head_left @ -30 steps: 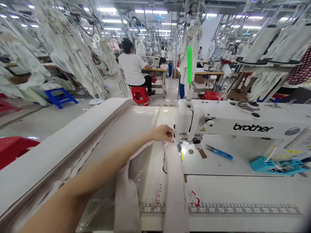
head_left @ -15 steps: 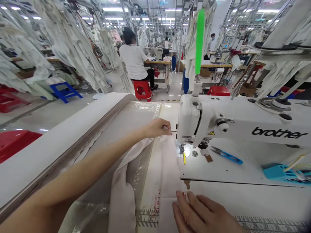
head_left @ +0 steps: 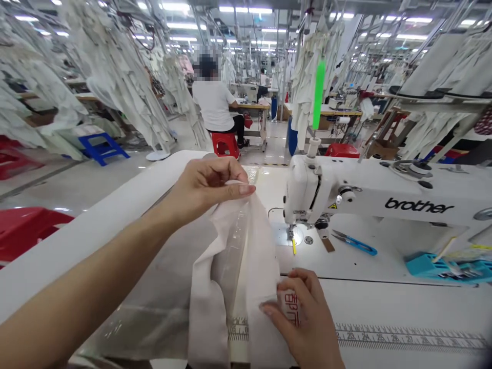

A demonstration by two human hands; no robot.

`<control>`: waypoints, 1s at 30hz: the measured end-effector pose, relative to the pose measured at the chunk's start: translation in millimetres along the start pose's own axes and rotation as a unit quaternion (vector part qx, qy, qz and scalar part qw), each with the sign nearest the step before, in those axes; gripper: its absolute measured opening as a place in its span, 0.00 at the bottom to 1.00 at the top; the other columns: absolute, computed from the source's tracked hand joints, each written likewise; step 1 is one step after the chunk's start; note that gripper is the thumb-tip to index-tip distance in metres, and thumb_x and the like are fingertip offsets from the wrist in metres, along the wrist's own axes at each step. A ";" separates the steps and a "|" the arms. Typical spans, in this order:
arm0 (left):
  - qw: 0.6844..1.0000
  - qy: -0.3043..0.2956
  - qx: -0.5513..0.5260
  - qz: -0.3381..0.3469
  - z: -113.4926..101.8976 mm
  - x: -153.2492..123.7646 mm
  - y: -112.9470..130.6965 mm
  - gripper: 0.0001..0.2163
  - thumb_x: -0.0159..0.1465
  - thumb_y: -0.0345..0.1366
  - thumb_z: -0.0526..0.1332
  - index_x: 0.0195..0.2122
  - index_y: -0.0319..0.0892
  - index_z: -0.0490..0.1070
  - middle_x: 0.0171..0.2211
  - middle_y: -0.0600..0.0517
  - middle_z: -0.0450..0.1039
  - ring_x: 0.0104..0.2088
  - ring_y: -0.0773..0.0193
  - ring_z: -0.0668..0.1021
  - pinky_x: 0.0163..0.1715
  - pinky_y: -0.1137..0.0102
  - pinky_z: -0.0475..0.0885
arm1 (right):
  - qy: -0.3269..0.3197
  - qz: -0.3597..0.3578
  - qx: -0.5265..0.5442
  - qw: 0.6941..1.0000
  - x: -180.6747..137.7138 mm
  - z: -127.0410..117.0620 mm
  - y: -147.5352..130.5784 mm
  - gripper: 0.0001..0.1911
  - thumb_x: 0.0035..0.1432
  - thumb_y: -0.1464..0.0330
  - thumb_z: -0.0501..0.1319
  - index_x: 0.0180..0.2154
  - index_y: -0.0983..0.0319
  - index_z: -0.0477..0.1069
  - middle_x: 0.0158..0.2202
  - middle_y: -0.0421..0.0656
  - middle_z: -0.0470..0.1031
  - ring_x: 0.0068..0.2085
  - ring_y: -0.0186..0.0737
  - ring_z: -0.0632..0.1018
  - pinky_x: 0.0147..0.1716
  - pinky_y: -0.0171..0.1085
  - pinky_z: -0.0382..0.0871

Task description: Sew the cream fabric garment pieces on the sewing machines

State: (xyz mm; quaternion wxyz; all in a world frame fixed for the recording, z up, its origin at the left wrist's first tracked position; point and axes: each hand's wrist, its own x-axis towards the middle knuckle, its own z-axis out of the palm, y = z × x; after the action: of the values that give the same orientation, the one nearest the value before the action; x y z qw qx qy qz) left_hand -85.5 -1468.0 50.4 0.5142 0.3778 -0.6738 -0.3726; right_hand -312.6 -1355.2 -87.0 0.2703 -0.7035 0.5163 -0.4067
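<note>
My left hand [head_left: 209,184] is raised over the table, fingers pinched on the top end of a pale pink fabric strip [head_left: 257,241]. The strip hangs down from it to the table's near edge. My right hand [head_left: 303,318] grips the strip's lower part at the table front, thumb and fingers closed on it, beside red printed marks. The white Brother sewing machine [head_left: 384,200] stands to the right, its needle area [head_left: 292,233] lit, a little right of the strip and free of cloth.
Blue thread snips [head_left: 355,243] and a teal parts tray [head_left: 442,266] lie under the machine arm. A printed ruler [head_left: 403,335] runs along the table front. A long stack of pale fabric [head_left: 88,230] lies left. A person in white [head_left: 215,105] sits on a red stool beyond.
My left hand has pulled back from the needle and lifted the fabric's end up and left. My right hand went from lying flat to gripping the strip's lower part.
</note>
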 end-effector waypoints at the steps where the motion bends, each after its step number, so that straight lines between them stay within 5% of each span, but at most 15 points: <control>1: 1.000 0.003 0.004 0.011 -2.0 -2.7 9.6 0.13 0.51 0.41 0.75 0.24 0.40 0.73 0.23 0.57 0.69 0.25 0.72 0.68 0.25 0.75 0.64 | -0.011 0.005 0.016 1.000 -1.3 5.3 -2.6 0.04 0.55 0.68 0.66 0.31 0.56 0.71 0.41 0.42 0.71 0.42 0.41 0.78 0.39 0.35 0.75; 4: 0.999 0.027 0.018 0.026 -8.3 -8.8 29.2 0.14 0.51 0.42 0.75 0.24 0.39 0.73 0.23 0.56 0.70 0.25 0.72 0.69 0.25 0.75 0.64 | -0.018 -0.018 0.082 0.996 -7.1 15.9 -8.7 0.10 0.59 0.68 0.62 0.25 0.58 0.67 0.36 0.39 0.72 0.33 0.35 0.77 0.33 0.32 0.73; 8: 0.998 0.043 0.037 0.021 -16.2 -15.1 39.8 0.12 0.51 0.38 0.74 0.24 0.39 0.74 0.22 0.56 0.69 0.24 0.73 0.68 0.23 0.76 0.61 | 0.007 -0.049 0.087 0.995 -15.7 23.2 -14.9 0.10 0.60 0.68 0.59 0.25 0.58 0.68 0.37 0.39 0.74 0.33 0.35 0.77 0.36 0.34 0.74; 14: 0.997 0.050 0.063 0.009 -18.9 -19.6 51.2 0.11 0.48 0.38 0.73 0.22 0.40 0.73 0.20 0.56 0.68 0.21 0.72 0.69 0.20 0.76 0.61 | 0.021 -0.053 0.091 0.994 -19.2 30.8 -26.6 0.03 0.57 0.69 0.64 0.31 0.58 0.71 0.40 0.42 0.76 0.32 0.36 0.76 0.27 0.32 0.70; 18: 0.996 0.049 0.067 0.014 -18.8 -19.2 54.9 0.10 0.48 0.37 0.72 0.22 0.39 0.72 0.20 0.56 0.69 0.21 0.72 0.69 0.20 0.77 0.61 | 0.068 -0.034 0.133 0.988 -24.3 40.2 -30.9 0.07 0.58 0.68 0.63 0.29 0.58 0.67 0.37 0.41 0.77 0.30 0.34 0.74 0.23 0.30 0.66; 23: 0.997 0.042 0.069 0.013 -17.9 -19.1 55.7 0.11 0.48 0.37 0.73 0.22 0.38 0.72 0.20 0.56 0.69 0.21 0.72 0.69 0.20 0.77 0.62 | 0.126 0.049 0.195 0.971 -27.0 51.2 -37.8 0.10 0.56 0.65 0.66 0.41 0.56 0.73 0.38 0.40 0.77 0.33 0.34 0.75 0.23 0.29 0.67; 30: 0.997 0.048 0.066 0.006 -18.0 -19.3 59.3 0.11 0.48 0.36 0.73 0.22 0.38 0.72 0.20 0.56 0.69 0.21 0.73 0.69 0.20 0.79 0.61 | 0.093 0.088 0.200 0.971 -12.9 47.0 -46.4 0.08 0.53 0.61 0.68 0.33 0.57 0.73 0.28 0.35 0.71 0.26 0.32 0.70 0.22 0.31 0.62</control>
State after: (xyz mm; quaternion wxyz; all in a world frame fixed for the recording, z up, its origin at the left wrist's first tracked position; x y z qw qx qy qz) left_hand -71.8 -1426.9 98.8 0.5227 0.4242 -0.6736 -0.3053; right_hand -250.8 -1330.0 -78.3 0.3912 -0.5462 0.5077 -0.5394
